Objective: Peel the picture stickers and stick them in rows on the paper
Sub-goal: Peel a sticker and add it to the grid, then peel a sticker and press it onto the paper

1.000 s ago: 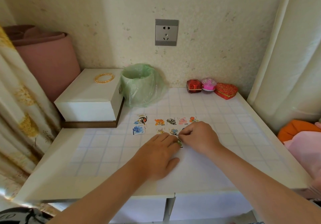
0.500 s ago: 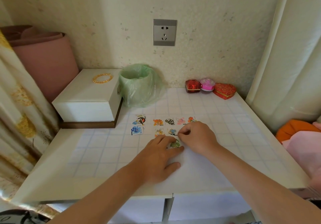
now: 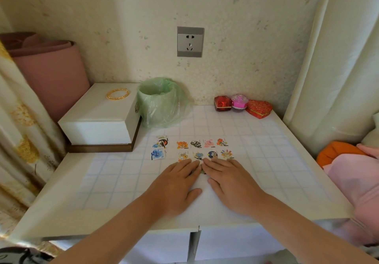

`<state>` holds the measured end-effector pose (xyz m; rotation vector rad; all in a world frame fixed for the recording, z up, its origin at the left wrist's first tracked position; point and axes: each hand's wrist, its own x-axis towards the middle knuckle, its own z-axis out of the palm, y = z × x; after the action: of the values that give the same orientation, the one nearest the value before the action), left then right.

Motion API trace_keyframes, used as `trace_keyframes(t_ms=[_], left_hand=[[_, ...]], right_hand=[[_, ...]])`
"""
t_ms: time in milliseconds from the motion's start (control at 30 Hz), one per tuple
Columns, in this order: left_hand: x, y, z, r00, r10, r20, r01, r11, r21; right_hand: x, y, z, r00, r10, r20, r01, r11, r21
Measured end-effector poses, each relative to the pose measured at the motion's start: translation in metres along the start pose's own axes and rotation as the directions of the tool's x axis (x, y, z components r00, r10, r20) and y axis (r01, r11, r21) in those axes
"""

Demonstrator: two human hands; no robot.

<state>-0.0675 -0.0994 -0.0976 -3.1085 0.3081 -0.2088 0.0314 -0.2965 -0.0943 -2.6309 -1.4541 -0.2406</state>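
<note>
A white paper with a blue grid (image 3: 266, 161) covers the desk. Two rows of picture stickers lie on it: an upper row (image 3: 202, 143) and a lower row (image 3: 205, 154), several in each. Left of them sit loose stickers, a small pile (image 3: 161, 142) and a blue one (image 3: 157, 154). My left hand (image 3: 176, 185) and my right hand (image 3: 229, 183) lie flat side by side just below the lower row, fingers straight, fingertips meeting. A greenish sticker (image 3: 203, 171) shows as a sliver between the index fingers; the rest is hidden.
A white box (image 3: 98, 118) with a gold bangle (image 3: 117, 94) stands at the back left, beside a green-bagged bin (image 3: 161, 101). Three small trinket boxes (image 3: 242, 106) line the back wall. Curtains hang at both sides; pink and orange cloth (image 3: 352, 167) lies right.
My right hand has let go of its pinch and flattened onto the paper. Both hands now press flat over the greenish sticker, which was more visible half a second ago.
</note>
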Motion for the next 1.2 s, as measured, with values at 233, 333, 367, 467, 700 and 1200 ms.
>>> trace_keyframes(t_ms=[233, 333, 367, 467, 700, 1200], left_hand=[[0.001, 0.003, -0.007, 0.996, -0.02, 0.081, 0.025, 0.998, -0.063], [0.0, 0.0, -0.007, 1.0, 0.007, 0.016, -0.007, 1.0, 0.019], [0.0, -0.001, -0.005, 1.0, 0.008, -0.008, -0.008, 1.0, 0.021], [-0.002, -0.001, -0.009, 0.999, 0.01, -0.031, -0.012, 0.998, -0.054], [-0.007, -0.004, -0.006, 0.999, 0.033, -0.024, -0.035, 0.997, -0.072], [0.001, -0.01, -0.029, 0.991, -0.133, 0.003, 0.126, 0.931, -0.342]], right_hand=[[-0.004, -0.001, -0.001, 0.999, 0.031, 0.038, -0.031, 1.0, 0.002], [-0.004, -0.003, -0.004, 0.997, 0.03, 0.07, -0.033, 0.999, 0.037], [-0.004, -0.003, -0.006, 0.995, 0.028, 0.092, -0.032, 0.998, 0.05], [-0.004, -0.004, -0.006, 0.997, 0.028, 0.071, -0.032, 0.998, 0.053], [-0.004, -0.001, -0.004, 0.994, -0.018, -0.111, 0.018, 1.0, -0.009], [0.028, -0.011, -0.023, 0.989, 0.051, -0.139, -0.054, 0.998, -0.02]])
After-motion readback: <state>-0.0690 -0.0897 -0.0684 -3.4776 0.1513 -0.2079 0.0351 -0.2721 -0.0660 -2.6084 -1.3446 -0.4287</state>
